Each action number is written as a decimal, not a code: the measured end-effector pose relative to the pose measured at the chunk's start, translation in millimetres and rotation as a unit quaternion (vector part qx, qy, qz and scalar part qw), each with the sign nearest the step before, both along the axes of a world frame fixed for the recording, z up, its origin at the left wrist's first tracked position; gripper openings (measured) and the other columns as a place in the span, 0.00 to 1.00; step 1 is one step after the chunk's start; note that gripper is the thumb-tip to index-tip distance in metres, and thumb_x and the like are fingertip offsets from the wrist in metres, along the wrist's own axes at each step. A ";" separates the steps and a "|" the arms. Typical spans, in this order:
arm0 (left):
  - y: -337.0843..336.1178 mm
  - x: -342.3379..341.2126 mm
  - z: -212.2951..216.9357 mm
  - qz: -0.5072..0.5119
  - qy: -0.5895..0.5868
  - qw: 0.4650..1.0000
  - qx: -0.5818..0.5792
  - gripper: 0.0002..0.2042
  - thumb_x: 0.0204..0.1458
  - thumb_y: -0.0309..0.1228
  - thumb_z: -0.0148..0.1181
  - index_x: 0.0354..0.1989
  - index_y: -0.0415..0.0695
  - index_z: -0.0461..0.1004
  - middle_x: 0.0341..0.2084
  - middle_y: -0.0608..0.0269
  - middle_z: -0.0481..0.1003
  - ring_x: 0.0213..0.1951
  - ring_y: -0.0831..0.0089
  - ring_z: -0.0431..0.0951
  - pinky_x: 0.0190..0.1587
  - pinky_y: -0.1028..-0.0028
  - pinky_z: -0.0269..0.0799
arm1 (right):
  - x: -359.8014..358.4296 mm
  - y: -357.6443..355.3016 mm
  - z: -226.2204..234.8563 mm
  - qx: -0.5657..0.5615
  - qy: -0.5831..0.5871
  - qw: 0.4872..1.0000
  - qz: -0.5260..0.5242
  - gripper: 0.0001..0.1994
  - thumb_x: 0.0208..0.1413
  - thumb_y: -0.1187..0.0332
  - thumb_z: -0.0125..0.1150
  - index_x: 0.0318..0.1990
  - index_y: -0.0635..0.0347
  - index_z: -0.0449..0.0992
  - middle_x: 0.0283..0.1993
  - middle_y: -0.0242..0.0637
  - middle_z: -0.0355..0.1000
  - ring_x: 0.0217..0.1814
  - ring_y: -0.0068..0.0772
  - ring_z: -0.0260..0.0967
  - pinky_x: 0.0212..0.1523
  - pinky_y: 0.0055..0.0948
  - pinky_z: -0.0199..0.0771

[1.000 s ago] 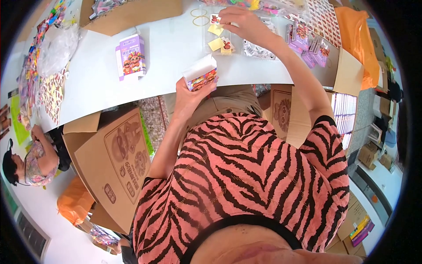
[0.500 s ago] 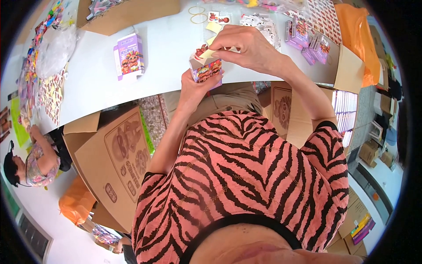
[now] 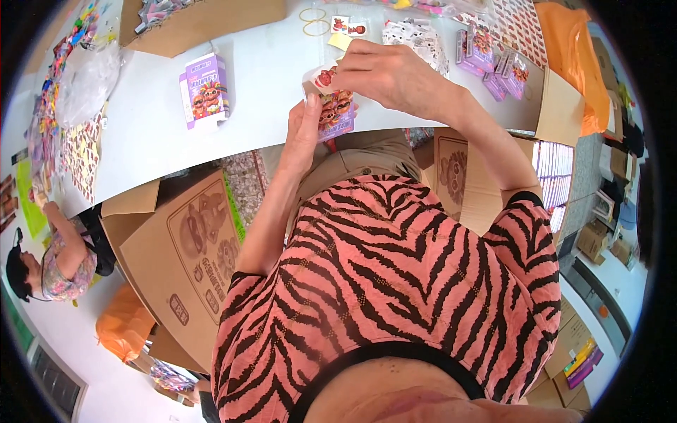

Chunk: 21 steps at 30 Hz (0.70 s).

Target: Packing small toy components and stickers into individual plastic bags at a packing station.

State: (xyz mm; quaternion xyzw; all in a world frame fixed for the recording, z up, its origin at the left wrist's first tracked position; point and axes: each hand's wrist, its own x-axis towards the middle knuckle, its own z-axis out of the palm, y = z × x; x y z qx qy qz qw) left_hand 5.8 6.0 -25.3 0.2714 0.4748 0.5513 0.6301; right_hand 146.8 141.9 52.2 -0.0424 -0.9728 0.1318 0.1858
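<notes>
My left hand (image 3: 305, 130) grips a small purple carton (image 3: 337, 116) with cartoon figures on its front, held upright at the table's near edge. The carton's top is open. A small picture card (image 3: 325, 76) with a red figure stands at that opening. My right hand (image 3: 395, 76) reaches over from the right, its fingers closed on the card's edge; its fingertips are partly hidden. Just beyond the right hand lies a pale yellow slip (image 3: 340, 42). Another purple carton (image 3: 206, 92) with its flaps out lies on the table to the left.
Small purple boxes (image 3: 504, 70) and a pile of white printed packets (image 3: 416, 46) lie to the right. Rubber bands (image 3: 315, 27) are at the back. A cardboard box (image 3: 204, 28) stands at back left. Large cartons (image 3: 187, 247) flank me; another person (image 3: 63, 257) sits far left.
My right hand has lowered slightly at the carton's opening, and the yellow slip between its fingers no longer shows. My left thumb has moved up along the carton, which now shows more of its front.
</notes>
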 end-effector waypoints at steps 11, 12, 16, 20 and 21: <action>-4.7 2.2 9.9 0.112 -0.151 0.979 -0.078 0.10 0.57 0.32 0.53 0.38 0.37 0.73 0.33 0.64 0.76 0.32 0.81 0.76 0.34 0.79 0.72 | 4.1 -14.2 -2.5 -0.052 0.038 0.996 0.059 0.09 0.42 0.77 0.59 0.35 0.60 0.74 0.36 0.33 0.70 0.41 0.33 0.69 0.33 0.27 0.75; -6.6 2.4 8.5 0.119 -0.139 0.979 -0.085 0.09 0.56 0.31 0.53 0.37 0.37 0.74 0.31 0.64 0.77 0.31 0.82 0.76 0.34 0.79 0.71 | 4.3 -14.9 -4.0 -0.052 0.037 0.996 0.061 0.09 0.42 0.77 0.59 0.35 0.60 0.74 0.36 0.33 0.70 0.41 0.33 0.69 0.33 0.27 0.75; -10.6 1.0 10.8 0.123 -0.084 0.984 -0.099 0.08 0.54 0.29 0.54 0.34 0.35 0.75 0.28 0.64 0.77 0.29 0.82 0.76 0.33 0.80 0.71 | 8.2 -11.1 -10.7 -0.152 0.085 0.985 0.011 0.07 0.47 0.77 0.59 0.35 0.63 0.75 0.36 0.37 0.72 0.38 0.36 0.70 0.35 0.28 0.73; -10.6 0.9 13.8 0.138 -0.032 0.984 -0.113 0.09 0.54 0.29 0.55 0.35 0.34 0.75 0.28 0.63 0.78 0.28 0.82 0.75 0.32 0.80 0.71 | 8.0 14.2 -18.1 -0.220 0.049 0.958 -0.179 0.09 0.52 0.74 0.59 0.41 0.63 0.76 0.39 0.39 0.74 0.36 0.36 0.72 0.37 0.26 0.72; -10.0 1.3 13.4 0.135 -0.019 0.984 -0.114 0.10 0.54 0.30 0.55 0.36 0.34 0.75 0.28 0.62 0.78 0.28 0.81 0.75 0.31 0.80 0.71 | 7.5 21.9 -22.8 -0.185 0.040 0.966 -0.175 0.12 0.53 0.73 0.58 0.45 0.61 0.75 0.43 0.39 0.74 0.38 0.33 0.73 0.38 0.26 0.73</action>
